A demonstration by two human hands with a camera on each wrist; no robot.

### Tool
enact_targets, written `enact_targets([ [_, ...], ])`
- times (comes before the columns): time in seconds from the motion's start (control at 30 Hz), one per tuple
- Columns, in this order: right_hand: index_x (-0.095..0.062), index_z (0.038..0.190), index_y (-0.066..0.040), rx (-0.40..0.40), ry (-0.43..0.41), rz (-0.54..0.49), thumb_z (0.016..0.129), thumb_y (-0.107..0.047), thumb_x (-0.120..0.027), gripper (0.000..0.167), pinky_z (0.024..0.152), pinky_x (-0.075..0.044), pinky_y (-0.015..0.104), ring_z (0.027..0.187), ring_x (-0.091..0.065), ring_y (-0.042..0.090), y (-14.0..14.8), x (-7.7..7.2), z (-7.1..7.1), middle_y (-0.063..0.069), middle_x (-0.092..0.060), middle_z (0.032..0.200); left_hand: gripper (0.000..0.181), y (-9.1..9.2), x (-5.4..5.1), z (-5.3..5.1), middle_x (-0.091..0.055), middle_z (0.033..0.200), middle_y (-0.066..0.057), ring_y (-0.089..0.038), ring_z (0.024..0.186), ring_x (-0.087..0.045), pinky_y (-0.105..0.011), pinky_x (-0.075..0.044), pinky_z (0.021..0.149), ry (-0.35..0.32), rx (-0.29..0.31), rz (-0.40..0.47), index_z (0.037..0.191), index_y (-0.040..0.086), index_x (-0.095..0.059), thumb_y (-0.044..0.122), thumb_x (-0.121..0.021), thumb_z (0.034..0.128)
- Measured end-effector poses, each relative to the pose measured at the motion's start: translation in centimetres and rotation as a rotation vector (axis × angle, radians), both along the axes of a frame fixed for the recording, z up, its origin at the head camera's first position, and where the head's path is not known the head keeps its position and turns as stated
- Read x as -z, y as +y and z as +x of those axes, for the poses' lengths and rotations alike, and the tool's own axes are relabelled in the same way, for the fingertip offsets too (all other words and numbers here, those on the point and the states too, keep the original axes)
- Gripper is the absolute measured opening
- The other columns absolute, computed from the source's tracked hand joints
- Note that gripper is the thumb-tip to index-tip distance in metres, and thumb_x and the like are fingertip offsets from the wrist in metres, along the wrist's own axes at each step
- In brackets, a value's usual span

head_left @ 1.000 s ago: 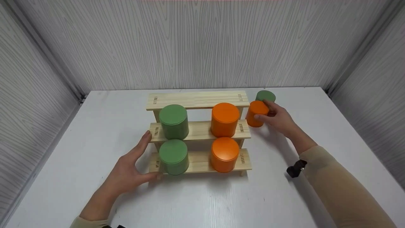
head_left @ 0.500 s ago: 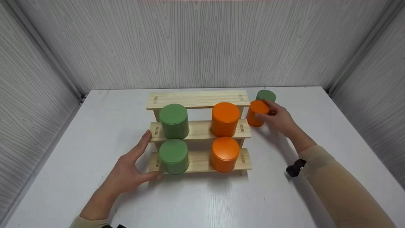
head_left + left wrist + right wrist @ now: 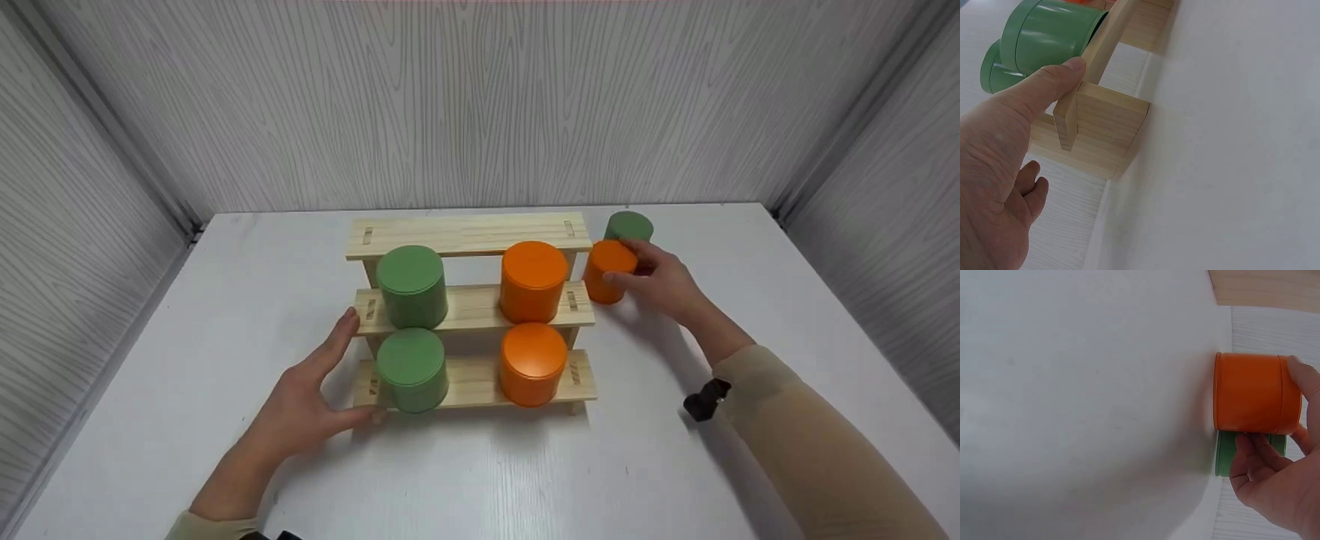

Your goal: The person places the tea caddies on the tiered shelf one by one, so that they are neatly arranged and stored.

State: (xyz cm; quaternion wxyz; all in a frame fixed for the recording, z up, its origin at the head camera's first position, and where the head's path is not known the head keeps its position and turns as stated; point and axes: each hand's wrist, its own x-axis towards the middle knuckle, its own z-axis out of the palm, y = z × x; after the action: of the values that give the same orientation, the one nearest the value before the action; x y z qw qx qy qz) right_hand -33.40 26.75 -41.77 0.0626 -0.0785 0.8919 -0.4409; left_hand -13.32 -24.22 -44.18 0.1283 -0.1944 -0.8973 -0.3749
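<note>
head view: a three-tier wooden rack [image 3: 471, 234] stands on a white table [image 3: 480, 480] before a pale wood-grain wall [image 3: 472, 105]. its middle shelf bears a green can [image 3: 412, 292] on the left and an orange can [image 3: 533, 289] on the right; the lowest shelf repeats the pair, with another green can [image 3: 412, 375] and another orange can [image 3: 533, 367]. the left hand [image 3: 296, 412] lies at the rack's left end with fingers released and spread, a finger against the end of the middle shelf and the thumb at the front of the lowest. to the right of the rack, the right hand [image 3: 664, 285] grasps a loose orange can [image 3: 601, 283], thumb on the near side. the can is upright; whether it touches the table i cannot tell. a loose green can [image 3: 627, 223] stands just behind it. a tan sleeve [image 3: 817, 442] covers the right forearm.

left wrist view: the thumb tip rests on the edge of the lowest shelf, near the green can there. two other fingers bend loosely, away from the wood.

right wrist view: the fingers hold the loose orange can from two sides, near its lid end. some fingertips lie in front of the loose green can.
</note>
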Motion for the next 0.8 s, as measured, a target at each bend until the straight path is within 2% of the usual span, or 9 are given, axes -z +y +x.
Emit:
enact_targets([
  [0.2,-0.041,0.164,-0.014,0.007,0.002,0.025,0.093,-0.049,-0.082,0.09,0.116,-0.046,0.051,0.133,-0.053,0.036,0.2,-0.3,0.2,0.016,-0.055,0.151,0.125,0.0,0.0,0.0,-0.022,0.175,0.008,-0.009,0.155,-0.029,-0.011,-0.022,0.121,-0.017,-0.013,-0.013,0.171,0.026,-0.024,0.019,-0.101,0.0722],
  [0.43,-0.045,0.161,-0.009,0.025,0.021,0.07,0.092,-0.047,-0.083,0.087,0.116,-0.046,0.055,0.141,-0.048,0.037,0.3,-0.7,0.7,0.016,-0.051,0.157,0.125,0.0,0.0,-0.1,-0.024,0.175,0.006,-0.007,0.154,-0.028,-0.011,-0.022,0.121,0.005,-0.006,-0.012,0.171,0.022,-0.026,0.021,-0.102,0.0714],
  [0.57,-0.045,0.161,-0.009,0.025,0.021,0.065,0.092,-0.044,-0.084,0.087,0.117,-0.046,0.055,0.14,-0.049,0.036,0.5,-1.0,1.1,0.016,-0.052,0.155,0.125,0.0,0.0,0.0,-0.024,0.175,0.005,-0.006,0.154,-0.028,-0.011,-0.023,0.121,0.006,-0.003,-0.004,0.17,0.022,-0.026,0.019,-0.102,0.0706],
  [0.8,-0.044,0.162,-0.009,0.017,0.083,0.062,0.093,-0.042,-0.084,0.086,0.111,-0.051,0.053,0.135,-0.052,0.035,1.3,-1.3,1.7,0.014,-0.055,0.152,0.125,0.0,0.0,-0.1,-0.024,0.175,0.006,-0.005,0.155,-0.026,-0.01,-0.021,0.121,-0.001,-0.008,-0.014,0.171,0.023,-0.025,0.025,-0.102,0.0718],
])
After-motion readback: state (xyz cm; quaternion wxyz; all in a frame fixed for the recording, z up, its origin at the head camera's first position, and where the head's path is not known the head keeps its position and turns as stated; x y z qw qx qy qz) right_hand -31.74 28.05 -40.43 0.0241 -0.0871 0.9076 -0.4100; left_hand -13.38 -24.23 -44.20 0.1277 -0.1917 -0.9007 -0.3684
